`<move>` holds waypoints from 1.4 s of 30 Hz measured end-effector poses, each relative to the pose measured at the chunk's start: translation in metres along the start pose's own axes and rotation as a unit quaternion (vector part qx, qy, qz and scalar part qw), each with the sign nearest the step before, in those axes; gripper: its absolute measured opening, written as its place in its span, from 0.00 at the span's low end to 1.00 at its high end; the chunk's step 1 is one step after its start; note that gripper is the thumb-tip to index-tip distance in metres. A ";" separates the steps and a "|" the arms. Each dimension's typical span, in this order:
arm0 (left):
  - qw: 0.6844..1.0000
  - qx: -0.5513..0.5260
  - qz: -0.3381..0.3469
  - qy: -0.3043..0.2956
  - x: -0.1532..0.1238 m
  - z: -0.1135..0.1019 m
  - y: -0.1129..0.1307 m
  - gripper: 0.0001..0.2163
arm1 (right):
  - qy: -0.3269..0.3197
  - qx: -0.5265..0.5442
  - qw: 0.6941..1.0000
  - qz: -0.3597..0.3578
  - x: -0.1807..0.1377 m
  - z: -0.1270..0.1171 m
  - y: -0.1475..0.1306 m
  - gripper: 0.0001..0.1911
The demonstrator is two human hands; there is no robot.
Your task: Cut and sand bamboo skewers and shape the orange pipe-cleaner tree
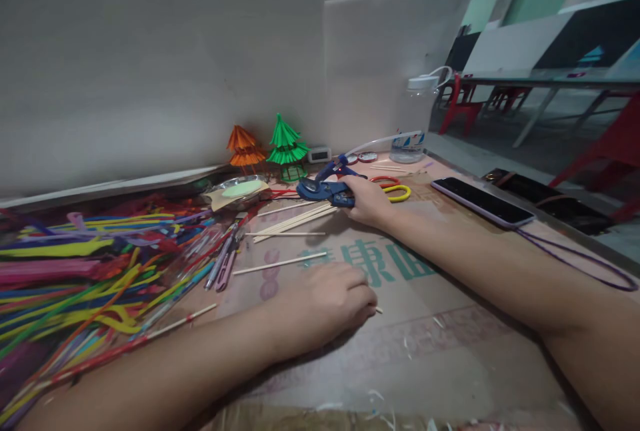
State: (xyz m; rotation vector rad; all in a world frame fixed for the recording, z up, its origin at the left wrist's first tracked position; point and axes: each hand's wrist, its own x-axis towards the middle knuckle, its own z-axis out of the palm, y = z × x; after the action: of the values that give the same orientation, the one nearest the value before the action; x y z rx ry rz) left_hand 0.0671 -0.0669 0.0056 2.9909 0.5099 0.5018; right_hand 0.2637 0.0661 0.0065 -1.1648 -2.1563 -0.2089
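Note:
My right hand (371,201) is closed on one end of a pair of blue cutters (325,192), low over the back of the table. Below and to the left, my left hand (333,297) is curled shut, and the pale tip of a thin wooden stick (379,311) pokes out beside its fingers. The rest of that stick is hidden. Several wooden sticks (293,223) lie beneath and beside the cutters. Right behind them rests a blue glue gun (336,167) with a long white glue stick. Scissors (399,193) with red and yellow handles lie beside my right hand.
Coloured pipe cleaners (90,264) heap up at the left, beside pens (225,261). Orange (244,147) and green (286,144) tiered paper-like models stand at the back. A water bottle (413,117) and a phone (483,201) with a cord are at the right.

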 end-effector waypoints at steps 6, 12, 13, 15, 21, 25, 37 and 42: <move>0.932 -0.355 -0.063 -0.030 0.004 -0.047 0.045 0.15 | -0.004 -0.012 1.000 0.021 0.001 0.000 0.002 0.18; 0.984 -0.052 -0.167 0.030 -0.008 -0.073 -0.022 0.11 | -0.026 -0.028 0.999 0.021 0.000 -0.002 -0.001 0.19; 0.980 0.015 -0.199 0.017 -0.012 -0.073 -0.043 0.11 | -0.029 -0.031 0.999 0.023 0.000 -0.003 -0.002 0.19; 0.970 0.105 -0.215 -0.043 -0.020 -0.071 -0.078 0.09 | -0.035 -0.035 0.998 0.029 0.001 -0.004 -0.002 0.18; 0.952 0.212 -0.196 -0.104 -0.021 -0.055 -0.099 0.09 | -0.045 -0.038 0.998 0.037 0.002 -0.003 0.001 0.21; 0.945 0.228 -0.205 -0.117 -0.015 -0.048 -0.087 0.11 | -0.048 -0.040 0.997 0.036 0.002 -0.002 0.002 0.21; 0.941 0.201 -0.267 -0.048 -0.023 -0.054 -0.094 0.10 | -0.054 -0.036 0.997 0.034 0.002 -0.003 0.001 0.21; 0.940 0.206 -0.266 -0.062 -0.024 -0.046 -0.102 0.12 | -0.047 -0.024 0.998 0.041 0.003 -0.004 0.002 0.20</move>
State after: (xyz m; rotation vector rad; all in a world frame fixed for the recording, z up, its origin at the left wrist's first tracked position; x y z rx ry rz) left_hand -0.0014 0.0213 0.0292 3.0086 1.5153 0.1713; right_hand 0.2666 0.0675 0.0109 -1.3114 -2.1898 -0.1749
